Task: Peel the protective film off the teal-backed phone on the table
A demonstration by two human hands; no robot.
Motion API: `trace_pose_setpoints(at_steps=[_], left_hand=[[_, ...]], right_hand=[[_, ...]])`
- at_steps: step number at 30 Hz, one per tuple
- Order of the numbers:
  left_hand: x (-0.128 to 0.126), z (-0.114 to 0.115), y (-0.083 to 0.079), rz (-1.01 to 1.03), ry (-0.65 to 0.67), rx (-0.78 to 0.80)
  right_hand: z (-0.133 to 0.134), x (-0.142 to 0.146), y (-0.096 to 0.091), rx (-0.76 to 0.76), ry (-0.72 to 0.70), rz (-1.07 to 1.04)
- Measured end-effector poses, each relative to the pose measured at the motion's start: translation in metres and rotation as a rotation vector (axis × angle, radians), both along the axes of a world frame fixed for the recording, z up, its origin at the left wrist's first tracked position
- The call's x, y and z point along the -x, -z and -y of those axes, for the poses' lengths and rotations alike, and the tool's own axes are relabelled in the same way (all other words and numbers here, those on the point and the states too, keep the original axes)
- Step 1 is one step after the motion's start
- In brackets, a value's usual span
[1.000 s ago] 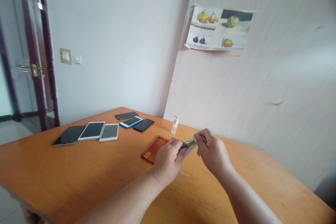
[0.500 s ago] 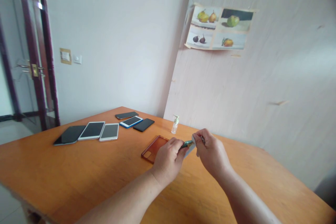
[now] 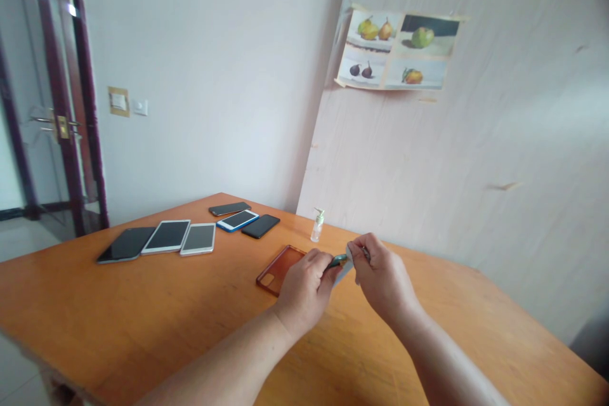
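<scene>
A phone (image 3: 338, 261) with a dark teal edge is held up above the table, tilted and seen nearly edge-on. My left hand (image 3: 309, 282) is closed round its near left end. My right hand (image 3: 380, 273) pinches a thin whitish cloth or wipe (image 3: 349, 256) against the phone's right end, and the fingers cover much of both. A reddish-brown see-through phone case (image 3: 276, 270) lies just behind my left hand, partly hidden by it.
Beyond the case stands a small clear pump bottle (image 3: 316, 228). Several phones, among them a blue-edged one (image 3: 238, 221) and a black one (image 3: 261, 226), lie at the back left, near two white tablets and a dark tablet (image 3: 126, 245). Walls border the wooden table (image 3: 190, 311).
My right hand and the whitish cloth have shifted very slightly left along the phone. My left hand and the things on the table look unmoved.
</scene>
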State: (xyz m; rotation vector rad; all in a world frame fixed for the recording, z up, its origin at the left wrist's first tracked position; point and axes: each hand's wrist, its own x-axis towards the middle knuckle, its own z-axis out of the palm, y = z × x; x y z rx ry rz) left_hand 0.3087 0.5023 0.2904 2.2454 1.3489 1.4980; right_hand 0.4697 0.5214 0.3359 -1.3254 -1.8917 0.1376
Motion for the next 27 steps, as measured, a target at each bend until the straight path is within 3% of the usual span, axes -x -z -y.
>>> trace_pose_setpoints(at_steps=[27], left_hand=[[-0.0002,0.0007,-0.0015,0.0,0.003,-0.011]], right_hand=[[0.0011,0.0005,-0.0023,0.009,-0.016,-0.003]])
